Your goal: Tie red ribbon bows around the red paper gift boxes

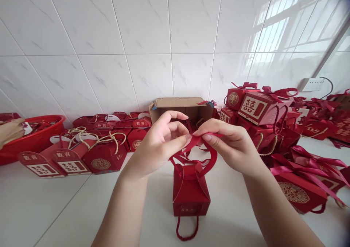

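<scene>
A small red gift box [191,190] stands on the white surface in front of me, its rope handle [187,236] hanging toward me. Red ribbon [212,159] rises from the top of the box in a loop. Above the box, my left hand [167,137] pinches the ribbon between thumb and a finger, the other fingers raised. Beside it, my right hand [228,141] is closed on the same ribbon, thumb against the fingers. The two hands' fingertips nearly meet, and part of the ribbon is hidden behind them.
Boxes with cord handles [102,159] stand at left, near a red basin [56,125] where another person's hand [12,132] reaches in. An open cardboard carton [180,102] sits against the tiled wall. Ribboned boxes [253,106] are stacked at right, with more [300,185] nearer me.
</scene>
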Motion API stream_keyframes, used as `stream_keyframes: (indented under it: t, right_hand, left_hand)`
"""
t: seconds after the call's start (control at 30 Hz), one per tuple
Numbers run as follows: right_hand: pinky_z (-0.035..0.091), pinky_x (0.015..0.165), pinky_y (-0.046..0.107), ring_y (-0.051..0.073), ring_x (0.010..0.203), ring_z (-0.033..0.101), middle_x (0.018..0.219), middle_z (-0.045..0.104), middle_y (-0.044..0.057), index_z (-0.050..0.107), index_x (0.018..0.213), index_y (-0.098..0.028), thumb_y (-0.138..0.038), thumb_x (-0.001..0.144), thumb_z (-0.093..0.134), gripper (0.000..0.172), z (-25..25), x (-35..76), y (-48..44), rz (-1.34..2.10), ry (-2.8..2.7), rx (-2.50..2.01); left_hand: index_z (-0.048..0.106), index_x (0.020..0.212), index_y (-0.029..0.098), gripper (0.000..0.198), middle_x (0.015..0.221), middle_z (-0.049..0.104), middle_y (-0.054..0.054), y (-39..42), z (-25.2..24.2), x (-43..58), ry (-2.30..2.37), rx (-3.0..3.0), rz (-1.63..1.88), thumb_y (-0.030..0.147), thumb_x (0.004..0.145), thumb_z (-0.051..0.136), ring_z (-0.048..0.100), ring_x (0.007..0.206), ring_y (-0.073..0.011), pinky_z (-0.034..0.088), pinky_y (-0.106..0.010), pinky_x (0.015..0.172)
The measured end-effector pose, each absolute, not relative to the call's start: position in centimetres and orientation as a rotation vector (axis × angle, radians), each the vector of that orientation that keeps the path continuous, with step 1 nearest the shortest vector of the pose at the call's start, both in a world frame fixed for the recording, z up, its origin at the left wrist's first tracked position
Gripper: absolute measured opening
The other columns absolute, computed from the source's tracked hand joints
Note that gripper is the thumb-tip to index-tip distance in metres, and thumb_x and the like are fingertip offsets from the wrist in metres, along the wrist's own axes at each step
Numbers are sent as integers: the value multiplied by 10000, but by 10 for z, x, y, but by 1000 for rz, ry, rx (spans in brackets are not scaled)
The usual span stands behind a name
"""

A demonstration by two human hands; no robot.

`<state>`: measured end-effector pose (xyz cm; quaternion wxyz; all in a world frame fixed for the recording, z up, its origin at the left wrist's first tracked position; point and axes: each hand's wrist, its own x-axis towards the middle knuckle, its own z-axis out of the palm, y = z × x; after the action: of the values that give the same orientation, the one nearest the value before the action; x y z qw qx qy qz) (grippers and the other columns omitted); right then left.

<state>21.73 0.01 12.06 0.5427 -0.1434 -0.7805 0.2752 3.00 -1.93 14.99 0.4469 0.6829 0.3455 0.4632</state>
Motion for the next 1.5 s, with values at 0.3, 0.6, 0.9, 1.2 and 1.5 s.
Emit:
stream_keyframes:
  t: [0.3,0.6,0.9,1.2,1.5]
  right_hand:
    - [523,837,361,185,985,596,1003,673,85,657,1036,-163,7,896,425,320,118,226,11,-11,-2127,-275]
    - [513,918,376,209,1102,602,1164,664,74,682,1089,-218,-106,892,534,270,109,218,17,224,-1908,-393]
    - [414,522,239,135,595,540,646,571,8,615,739,-178,-315,863,535,202,76,266,-20,416,-1660,-1008]
    - [314,466,263,143,489,459,519,516,11,509,518,-193,-236,735,521,222,15,336,-27,244,-2180,-1704]
    - [473,666,336,199,749,607,880,659,76,631,856,-188,-452,916,437,334,49,271,-9,328,-2205,-1337]
  left_hand:
    - [534,1003,186,168,715,532,34,-9,146,28,764,1505,1122,206,847,595,509,684,-88,401,-215,626]
    - [516,1182,219,288,747,577,16,-18,141,39,1055,2014,1378,319,911,511,518,619,-106,412,-226,572]
    - [560,982,207,155,667,454,54,-29,113,-17,1544,2533,1393,219,829,576,473,586,-99,389,-206,589]
    - [565,740,202,43,607,439,35,-30,43,-104,1694,2053,534,209,708,538,431,563,-136,338,-223,542]
    - [553,926,230,160,1109,550,-52,-26,62,-35,1428,1939,833,265,769,546,497,1117,-243,362,-388,1004]
